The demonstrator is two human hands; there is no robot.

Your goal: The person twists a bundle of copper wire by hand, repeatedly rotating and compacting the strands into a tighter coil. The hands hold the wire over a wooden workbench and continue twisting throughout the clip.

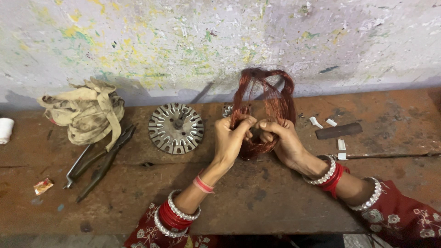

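Note:
A loop of thin copper-red wire [271, 94] stands up over the brown workbench [257, 197], near the wall. My left hand [232, 138] pinches the left side of the loop's lower part. My right hand [280, 138] grips the right side, close against the left hand. The bottom of the coil curls under my fingers. To the left lies a round slotted metal stator core [176, 127], flat on the bench. Another metal piece [227, 110] peeks out behind the coil, mostly hidden.
A bundle of dirty cloth strips [87, 112] sits at the back left, with pliers [98, 160] lying in front of it. A dark flat bar [338, 131], small white pieces [316, 122] and a thin rod [395, 155] lie at the right. A white roll [5, 130] is at the far left.

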